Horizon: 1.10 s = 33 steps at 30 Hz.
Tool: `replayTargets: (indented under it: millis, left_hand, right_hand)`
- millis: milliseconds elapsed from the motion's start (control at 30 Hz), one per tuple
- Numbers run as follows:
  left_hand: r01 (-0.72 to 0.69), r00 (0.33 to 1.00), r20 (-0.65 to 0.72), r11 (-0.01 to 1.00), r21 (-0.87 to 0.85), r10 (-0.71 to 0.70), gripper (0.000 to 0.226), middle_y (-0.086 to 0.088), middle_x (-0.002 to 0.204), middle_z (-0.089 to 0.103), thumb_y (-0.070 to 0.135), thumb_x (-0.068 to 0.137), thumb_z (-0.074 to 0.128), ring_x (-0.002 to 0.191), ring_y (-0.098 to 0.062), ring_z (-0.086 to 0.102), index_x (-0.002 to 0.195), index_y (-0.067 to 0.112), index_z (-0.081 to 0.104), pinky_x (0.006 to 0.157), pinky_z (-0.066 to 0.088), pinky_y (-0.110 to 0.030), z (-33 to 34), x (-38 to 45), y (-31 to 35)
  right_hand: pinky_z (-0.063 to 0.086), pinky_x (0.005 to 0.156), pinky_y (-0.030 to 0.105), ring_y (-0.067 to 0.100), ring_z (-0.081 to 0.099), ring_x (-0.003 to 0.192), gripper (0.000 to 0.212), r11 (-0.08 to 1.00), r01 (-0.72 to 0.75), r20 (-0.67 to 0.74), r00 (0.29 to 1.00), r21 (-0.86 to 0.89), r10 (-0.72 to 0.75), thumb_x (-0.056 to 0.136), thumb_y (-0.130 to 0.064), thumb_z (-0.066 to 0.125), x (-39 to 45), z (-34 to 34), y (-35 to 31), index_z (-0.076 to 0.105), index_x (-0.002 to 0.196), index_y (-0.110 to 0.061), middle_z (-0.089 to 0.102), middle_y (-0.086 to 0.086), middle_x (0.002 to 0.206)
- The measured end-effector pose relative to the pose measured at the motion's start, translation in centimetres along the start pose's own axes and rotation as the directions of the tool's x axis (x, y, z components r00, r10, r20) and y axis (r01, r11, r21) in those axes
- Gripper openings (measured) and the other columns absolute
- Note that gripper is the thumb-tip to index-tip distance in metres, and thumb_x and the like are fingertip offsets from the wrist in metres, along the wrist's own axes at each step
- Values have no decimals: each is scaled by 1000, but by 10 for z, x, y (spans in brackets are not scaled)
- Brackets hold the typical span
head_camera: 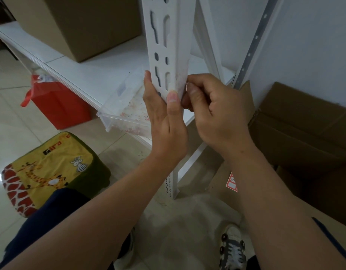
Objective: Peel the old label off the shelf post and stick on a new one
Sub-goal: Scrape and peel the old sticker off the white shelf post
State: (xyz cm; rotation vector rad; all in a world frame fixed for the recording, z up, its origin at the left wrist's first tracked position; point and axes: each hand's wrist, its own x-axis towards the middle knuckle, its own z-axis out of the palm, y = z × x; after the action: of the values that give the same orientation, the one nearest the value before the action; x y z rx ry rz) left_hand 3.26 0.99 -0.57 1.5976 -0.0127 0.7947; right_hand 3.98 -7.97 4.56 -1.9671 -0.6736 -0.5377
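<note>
At the left of the white shelf post (169, 55), the left hand (164, 121) wraps the post — fingers curled behind it, thumb pressed flat on its front edge — to steady it. On the post's right face, a faint pinkish smear of old label (178, 82) clings as thin, torn residue; it looks papery and fragile, likely to shred rather than lift whole, so it is best taken at a raised edge with a nail. To the right, the right hand (213, 108) curls in, its fingertips picking at that residue. Lower right, a red-and-white label sheet (232, 184) lies on the cardboard (218, 178) on the floor — light, flexible, easily creased.
</note>
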Motion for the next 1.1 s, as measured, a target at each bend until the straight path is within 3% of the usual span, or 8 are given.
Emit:
replayTargets:
  millis: [167, 400, 533, 667, 800, 933, 1100]
  left_hand:
    - [-6, 1000, 0, 1000, -4, 6, 71, -11, 159, 18, 45, 98, 27, 148, -22, 22, 155, 9, 5, 117, 30, -48, 0, 0, 2]
    - [-5, 1000, -3, 1000, -21, 5, 70, -10, 160, 17, 47, 98, 27, 148, -24, 22, 154, 12, 4, 117, 30, -50, 0, 1, 0]
    - [-4, 1000, -16, 1000, -20, 4, 71, -10, 160, 18, 48, 98, 27, 147, -23, 23, 154, 11, 4, 116, 32, -49, 1, 1, 0]
    - [-6, 1000, -4, 1000, 17, 6, 70, -8, 161, 15, 45, 98, 25, 148, -17, 19, 155, 11, 3, 119, 28, -45, 0, 0, 0]
    - [5, 1000, 26, 1000, 4, -5, 69, -6, 161, 15, 45, 98, 26, 148, -15, 20, 155, 13, 2, 119, 29, -41, -3, 0, 3]
    - [10, 1000, 17, 999, 33, -11, 71, -6, 158, 20, 46, 96, 27, 145, -12, 23, 155, 10, 7, 118, 29, -30, -4, -1, 7]
    - [32, 999, 18, 999, 35, -33, 73, -4, 157, 22, 49, 95, 28, 144, -12, 26, 155, 13, 8, 117, 32, -31, -5, -2, 9]
  right_hand:
    - [59, 73, 33, 11, 69, 85, 25, 999, -19, -16, 1000, 36, 20, 99, -21, 50, -2, 3, 1, 63, 114, -7, 69, -4, 95]
    - [53, 61, 15, 10, 67, 71, 27, 984, 93, -107, 988, -151, -110, 98, -25, 49, 0, 6, 0, 65, 101, -4, 72, 2, 86]
    - [52, 57, 22, 12, 65, 65, 21, 978, 89, -124, 986, -188, -114, 98, -20, 51, 3, 6, 3, 65, 97, -4, 70, 2, 80]
    - [56, 65, 21, 9, 68, 75, 21, 1000, -15, -89, 996, -19, 13, 98, -22, 50, 4, 5, 3, 64, 102, -7, 68, -4, 86]
    - [57, 64, 22, 7, 67, 73, 10, 984, -108, -70, 990, 144, 119, 98, -19, 51, 2, 4, 2, 61, 96, -20, 65, -13, 77]
    - [53, 64, 17, 9, 67, 72, 13, 940, -188, -36, 978, 284, 206, 99, -13, 50, 0, 0, -1, 62, 99, -18, 67, -7, 74]
    - [52, 64, 15, 7, 67, 74, 11, 949, -154, -15, 986, 276, 164, 98, -16, 53, -3, -3, -2, 64, 102, -17, 67, -11, 79]
